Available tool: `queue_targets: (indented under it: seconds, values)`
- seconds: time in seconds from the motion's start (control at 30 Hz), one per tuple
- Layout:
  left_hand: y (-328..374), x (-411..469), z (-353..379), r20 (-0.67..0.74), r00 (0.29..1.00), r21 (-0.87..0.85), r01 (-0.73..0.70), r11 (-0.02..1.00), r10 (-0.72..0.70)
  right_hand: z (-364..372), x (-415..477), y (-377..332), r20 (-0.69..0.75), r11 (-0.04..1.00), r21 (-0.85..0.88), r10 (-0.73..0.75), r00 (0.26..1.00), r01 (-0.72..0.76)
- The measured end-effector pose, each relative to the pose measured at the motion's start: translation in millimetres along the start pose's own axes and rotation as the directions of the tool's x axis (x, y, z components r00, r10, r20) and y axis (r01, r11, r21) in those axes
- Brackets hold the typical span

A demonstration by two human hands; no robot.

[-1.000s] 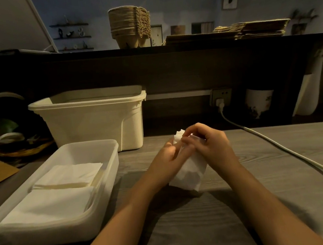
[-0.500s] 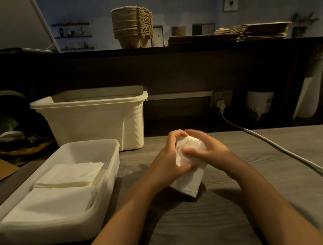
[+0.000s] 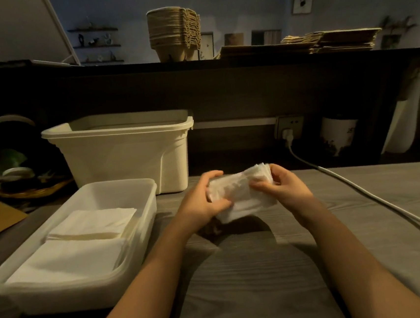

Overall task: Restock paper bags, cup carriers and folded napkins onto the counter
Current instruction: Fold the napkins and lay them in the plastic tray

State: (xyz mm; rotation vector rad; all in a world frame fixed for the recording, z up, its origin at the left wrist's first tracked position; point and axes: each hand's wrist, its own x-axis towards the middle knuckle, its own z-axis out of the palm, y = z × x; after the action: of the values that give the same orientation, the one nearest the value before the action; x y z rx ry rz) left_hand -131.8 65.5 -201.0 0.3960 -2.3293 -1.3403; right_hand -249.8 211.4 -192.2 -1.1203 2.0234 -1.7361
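Over a grey wood-grain worktop (image 3: pixel 254 282), both forearms reach forward, the left hand (image 3: pixel 202 200) and right hand (image 3: pixel 287 187) curled around opposite ends of a white napkin stack (image 3: pixel 240 191), right of the napkin tray (image 3: pixel 142 209), below the counter's cup carriers (image 3: pixel 173 33).

White folded napkins (image 3: pixel 238 194) gripped between left hand (image 3: pixel 202 200) and right hand (image 3: pixel 287 189) above the bench (image 3: pixel 267 281), tan cup carriers (image 3: pixel 173 31) stacked upright (nested) near flat paper bags (image 3: pixel 320 41) on the counter (image 3: pixel 245 60)
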Motion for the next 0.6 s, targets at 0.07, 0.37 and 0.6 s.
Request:
queue_targets:
  seconds: [0.07, 0.37, 0.6]
  values:
    - [-3, 1, -5, -0.076, 0.997, 0.066, -0.003, 0.998, 0.008, 2, 2, 6, 0.016, 0.966, -0.258, -0.015, 1.000, 0.019]
    - [-15, 0, 3, -0.004, 0.997, 0.270, -0.073, 0.960, 0.077, 4, 2, 21, 0.134, 0.886, -0.444, -0.082, 0.988, 0.134]
    - [-17, 0, 8, 0.008, 0.996, 0.225, -0.084, 0.971, 0.085, 6, 2, 20, 0.167, 0.894, -0.426, -0.072, 0.983, 0.138]
